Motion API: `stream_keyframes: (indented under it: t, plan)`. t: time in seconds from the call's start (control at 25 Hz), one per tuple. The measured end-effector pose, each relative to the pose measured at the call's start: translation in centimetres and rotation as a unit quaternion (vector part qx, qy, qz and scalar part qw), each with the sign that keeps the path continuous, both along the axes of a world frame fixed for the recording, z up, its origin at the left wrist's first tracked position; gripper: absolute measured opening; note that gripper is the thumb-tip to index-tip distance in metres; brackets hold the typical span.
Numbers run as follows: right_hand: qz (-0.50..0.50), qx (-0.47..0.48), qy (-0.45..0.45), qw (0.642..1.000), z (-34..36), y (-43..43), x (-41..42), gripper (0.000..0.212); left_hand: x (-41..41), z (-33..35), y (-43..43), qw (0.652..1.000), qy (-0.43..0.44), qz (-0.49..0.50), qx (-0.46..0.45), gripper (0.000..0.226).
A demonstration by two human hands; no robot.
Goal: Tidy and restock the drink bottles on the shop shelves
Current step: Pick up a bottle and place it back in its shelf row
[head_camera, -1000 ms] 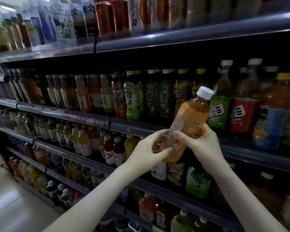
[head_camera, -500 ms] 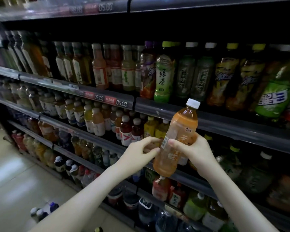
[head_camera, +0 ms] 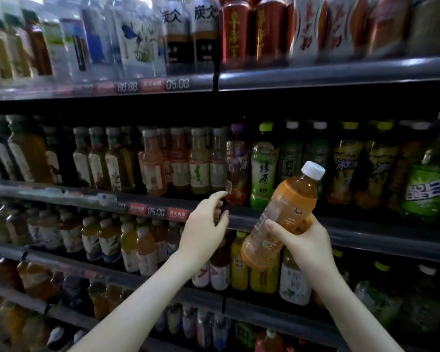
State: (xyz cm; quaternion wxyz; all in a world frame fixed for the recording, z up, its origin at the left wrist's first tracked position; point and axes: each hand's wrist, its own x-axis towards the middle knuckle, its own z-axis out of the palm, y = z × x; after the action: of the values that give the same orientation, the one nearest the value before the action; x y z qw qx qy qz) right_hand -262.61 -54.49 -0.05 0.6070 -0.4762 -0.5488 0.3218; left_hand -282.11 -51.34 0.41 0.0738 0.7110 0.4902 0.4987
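My right hand (head_camera: pixel 305 246) grips, fingers wrapped tight; my left hand (head_camera: pixel 205 226) hangs loosely curled, holding nothing.

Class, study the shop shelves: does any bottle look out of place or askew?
Only the orange bottle: it is off the shelf, tilted in the right hand. The shelved bottles appear upright, though many are blurred.

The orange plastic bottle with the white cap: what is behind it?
Behind the orange plastic bottle in the right hand: the grey shelf edge and yellow-labelled bottles below. Its body hides whatever stands directly behind.
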Motion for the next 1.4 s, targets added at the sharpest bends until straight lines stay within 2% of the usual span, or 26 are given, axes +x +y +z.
stream_keyframes:
  t: [0.08, 0.16, 0.28, 0.36, 0.44, 0.52, 0.56, 0.76, 0.92, 1.08, 1.28, 1.4]
  plan:
    - [-0.045, 0.000, 0.013, 0.999, 0.6, 0.5, -1.0, 0.043, -0.2, 1.3, 2.8, 0.997, 0.047, 0.000, 0.053, 0.053]
    - [-0.083, -0.004, 0.023, 0.996, 0.9, 0.7, -1.1, 0.043, 0.2, 2.6, 5.7, 0.995, 0.067, -0.008, 0.069, 0.068]
    - [-0.121, -0.001, 0.014, 0.993, 1.0, 0.0, 0.0, 0.043, 1.1, 3.9, 9.4, 0.998, 0.046, -0.040, -0.003, 0.085]
    - [-0.152, -0.001, 0.010, 0.988, 1.0, -0.6, 1.1, 0.041, 2.3, 4.0, 10.5, 0.998, 0.057, -0.006, -0.023, 0.087]
    - [-0.182, -0.001, 0.002, 0.983, 0.9, -1.1, 2.3, 0.040, 4.7, 3.3, 10.0, 0.991, 0.084, 0.039, 0.098, 0.080]
    - [-0.211, 0.001, -0.008, 0.978, 0.9, -1.5, 3.7, 0.040, 7.8, 2.5, 8.9, 0.974, 0.099, -0.018, 0.204, 0.068]
    - [-0.224, 0.002, -0.015, 0.975, 0.9, -1.7, 4.5, 0.041, 9.4, 2.2, 8.3, 0.969, 0.106, -0.061, 0.214, 0.065]
    - [-0.268, -0.001, -0.047, 0.962, 1.6, -3.0, 9.6, 0.043, 16.0, 1.8, 6.9, 0.959, 0.120, -0.192, 0.172, 0.059]
    - [-0.295, 0.012, -0.065, 0.953, 2.0, -4.2, 15.4, 0.045, 22.8, 2.4, 6.2, 0.957, 0.109, -0.238, 0.128, 0.063]
    - [-0.326, 0.041, -0.072, 0.942, 3.0, -5.7, 23.1, 0.044, 31.4, 3.9, 6.0, 0.972, 0.090, -0.206, 0.073, 0.075]
    - [-0.317, 0.091, -0.076, 0.941, 3.9, -6.5, 30.8, 0.044, 39.2, 4.4, 7.2, 0.991, 0.029, -0.114, -0.071, 0.104]
    - [-0.296, 0.113, -0.065, 0.946, 3.5, -5.5, 32.6, 0.048, 40.7, 4.1, 7.6, 0.987, -0.027, -0.101, -0.118, 0.091]
